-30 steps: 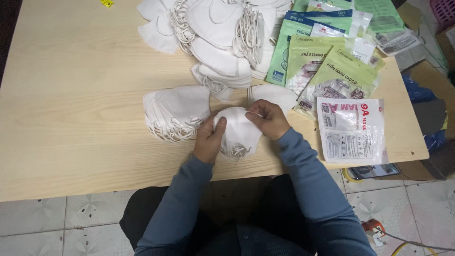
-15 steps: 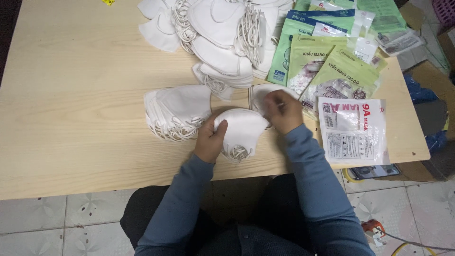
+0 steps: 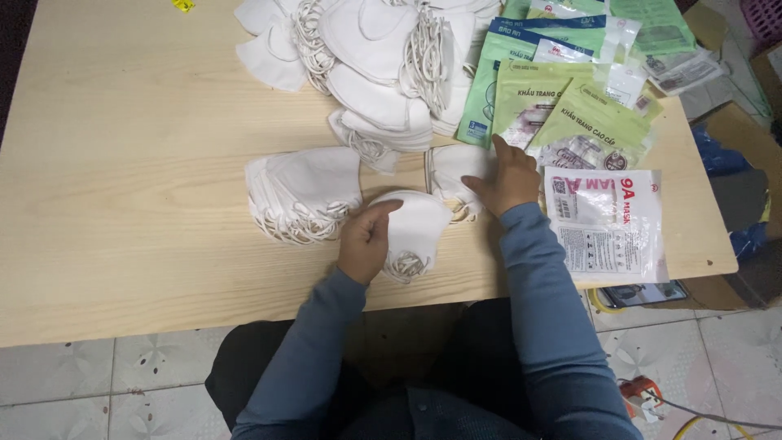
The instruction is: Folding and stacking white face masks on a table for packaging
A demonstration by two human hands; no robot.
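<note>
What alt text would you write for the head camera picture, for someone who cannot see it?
Seen from above, a seated person's left hand holds a folded white face mask on a pale wooden table, while the right hand rests on another white mask. A neat stack of masks lies left, a loose heap and green packets behind.

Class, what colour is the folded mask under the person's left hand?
White: the folded mask under the left hand shows best in the head view.

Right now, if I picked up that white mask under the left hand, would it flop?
Probably a bit: the mask looks like thin folded fabric, so light and soft. Its ear loops hang loose and would likely dangle. It lies flat, so it shouldn't roll.
</note>
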